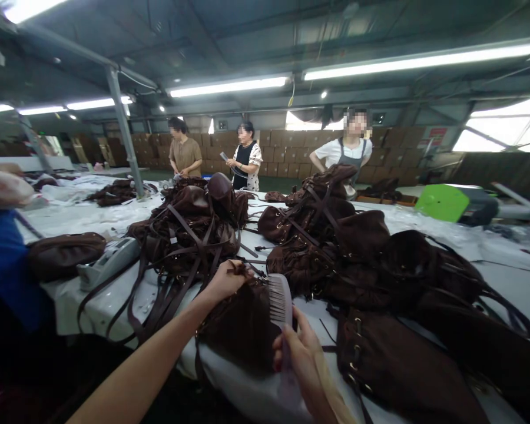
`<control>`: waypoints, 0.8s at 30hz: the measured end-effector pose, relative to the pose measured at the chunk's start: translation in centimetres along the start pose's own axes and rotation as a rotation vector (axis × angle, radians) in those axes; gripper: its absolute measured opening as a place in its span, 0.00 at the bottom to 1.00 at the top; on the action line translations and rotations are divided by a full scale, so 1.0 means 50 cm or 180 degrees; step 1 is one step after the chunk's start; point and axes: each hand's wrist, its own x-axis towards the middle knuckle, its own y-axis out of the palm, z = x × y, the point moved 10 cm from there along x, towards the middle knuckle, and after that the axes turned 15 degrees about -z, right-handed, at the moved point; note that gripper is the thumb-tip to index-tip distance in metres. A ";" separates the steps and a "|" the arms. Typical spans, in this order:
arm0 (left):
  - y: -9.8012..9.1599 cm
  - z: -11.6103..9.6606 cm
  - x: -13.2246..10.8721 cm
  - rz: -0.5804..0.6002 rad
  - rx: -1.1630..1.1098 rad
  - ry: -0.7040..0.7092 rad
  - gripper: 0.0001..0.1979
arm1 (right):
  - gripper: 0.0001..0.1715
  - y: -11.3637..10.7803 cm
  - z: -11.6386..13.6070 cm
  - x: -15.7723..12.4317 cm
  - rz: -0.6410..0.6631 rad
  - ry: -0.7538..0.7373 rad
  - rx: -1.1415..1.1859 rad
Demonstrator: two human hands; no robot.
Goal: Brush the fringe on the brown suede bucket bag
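Note:
In the head view a dark brown bag (242,324) lies at the table's front edge. My left hand (228,281) is closed on its gathered top, where thin cords or fringe poke out between the fingers. My right hand (304,350) grips the pale lilac handle of a brush (279,299). Its long bristles point left, up against the bag's right side near the top. The bag's lower part fades into shadow.
Piles of brown bags (189,212) (327,235) cover the white table (507,282). A grey device (108,263) and a brown pouch (66,253) sit at left. A green machine (441,203) stands at right. Three people are across the table; another person's blue garment (9,259) shows at left.

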 end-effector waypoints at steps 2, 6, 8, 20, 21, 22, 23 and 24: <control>0.005 -0.054 0.002 0.0121 0.0001 0.0177 0.11 | 0.44 0.065 0.002 0.016 0.0023 0.0030 0.0192; 0.043 -0.156 -0.028 0.0658 0.1182 0.0904 0.07 | 0.32 0.173 -0.019 0.028 0.0412 0.0317 0.0720; 0.061 -0.179 -0.046 0.0998 0.1834 0.1183 0.08 | 0.18 0.200 -0.023 0.033 0.0604 0.0445 0.0923; -0.098 -0.090 -0.031 0.0099 -0.1762 -0.0717 0.33 | 0.17 0.226 0.047 0.012 0.2044 0.1061 0.1772; -0.061 -0.074 -0.051 0.0576 -0.1898 -0.0875 0.35 | 0.17 0.228 0.054 0.009 0.2109 0.1038 0.1781; -0.026 -0.064 -0.071 0.0997 -0.1961 -0.0928 0.35 | 0.16 0.229 0.060 0.005 0.2153 0.1005 0.1785; 0.002 -0.058 -0.088 0.1303 -0.1949 -0.0899 0.33 | 0.14 0.227 0.067 0.002 0.2175 0.0961 0.1793; 0.026 -0.053 -0.099 0.1492 -0.1831 -0.0806 0.29 | 0.11 0.224 0.074 0.000 0.2173 0.0904 0.1790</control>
